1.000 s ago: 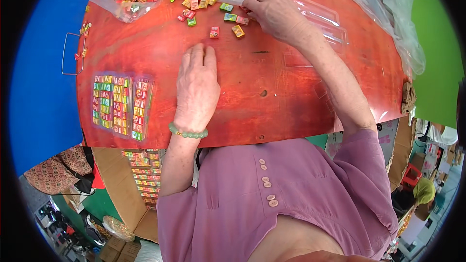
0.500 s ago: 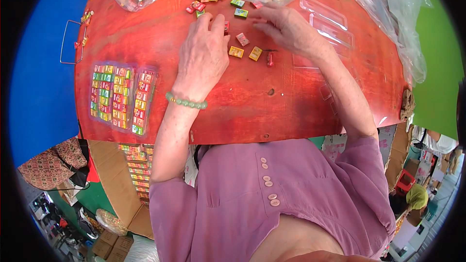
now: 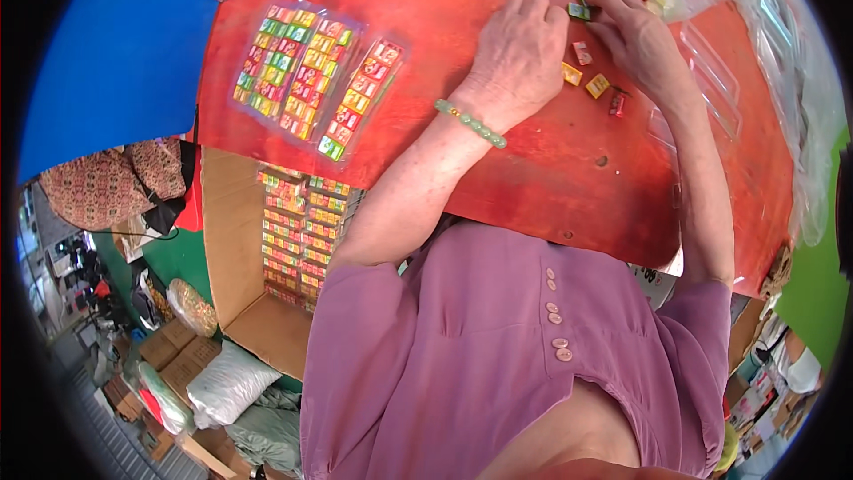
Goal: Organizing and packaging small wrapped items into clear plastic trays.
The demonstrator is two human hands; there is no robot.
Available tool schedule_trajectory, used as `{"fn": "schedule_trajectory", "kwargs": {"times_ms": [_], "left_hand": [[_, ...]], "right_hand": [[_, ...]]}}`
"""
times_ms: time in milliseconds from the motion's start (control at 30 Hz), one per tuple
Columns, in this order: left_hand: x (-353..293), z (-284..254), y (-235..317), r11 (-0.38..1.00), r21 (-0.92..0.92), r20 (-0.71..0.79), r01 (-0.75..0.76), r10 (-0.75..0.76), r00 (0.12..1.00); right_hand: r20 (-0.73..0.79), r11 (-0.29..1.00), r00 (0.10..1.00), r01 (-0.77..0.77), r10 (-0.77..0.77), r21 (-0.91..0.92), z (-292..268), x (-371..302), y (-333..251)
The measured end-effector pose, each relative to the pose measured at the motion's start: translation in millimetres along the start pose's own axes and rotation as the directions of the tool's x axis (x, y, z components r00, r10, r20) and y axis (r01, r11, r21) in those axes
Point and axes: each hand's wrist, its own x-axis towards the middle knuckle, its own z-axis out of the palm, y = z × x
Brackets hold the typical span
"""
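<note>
My left hand [image 3: 522, 58], with a green bead bracelet [image 3: 471, 123] at its wrist, rests palm down on the red table. Its fingers are curled under, and what they hold, if anything, is hidden. Just to the right, my right hand [image 3: 647, 43] reaches in with thumb and fingers apart, the tips beside a small green box [image 3: 579, 12]. Whether they touch it I cannot tell. Nearer me lie a pink box [image 3: 582, 53], two yellow boxes [image 3: 597, 85] and a red box [image 3: 617, 104], all small.
Clear trays [image 3: 306, 62] filled with small coloured boxes lie at the left, a narrower one [image 3: 360, 100] beside them. Transparent empty trays [image 3: 711, 71] and plastic film [image 3: 782, 98] are at the right. A carton [image 3: 267, 329] below the table edge holds stacked filled trays.
The whole view has swung, so the table and both hands appear farther right. The red box beside my left thumb is now out of sight. My right hand stays by the green box.
</note>
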Motion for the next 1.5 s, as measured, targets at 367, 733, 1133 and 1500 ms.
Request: {"fn": "schedule_trajectory", "kwargs": {"times_ms": [367,733,1133,1500], "left_hand": [[-5,-11,-3,0.992,-0.12,0.004,0.033,-0.033,0.999],[-37,-38,13,0.991,-0.08,0.01,0.108,-0.108,0.994],[-87,-14,7,0.992,0.124,-0.057,0.033,-0.026,0.998],[-48,-48,4,0.991,-0.083,0.084,0.102,-0.095,0.992]], "right_hand": [[0.227,0.949,0.95,-0.256,0.212,0.185,-34,-18,-25],[0.134,0.965,0.973,-0.21,0.189,0.16,-57,-25,-50],[0.14,0.93,0.92,0.368,-0.366,0.012,18,12,-146],[0.032,0.998,0.998,0.061,-0.062,0.016,-40,-21,-95]]}}
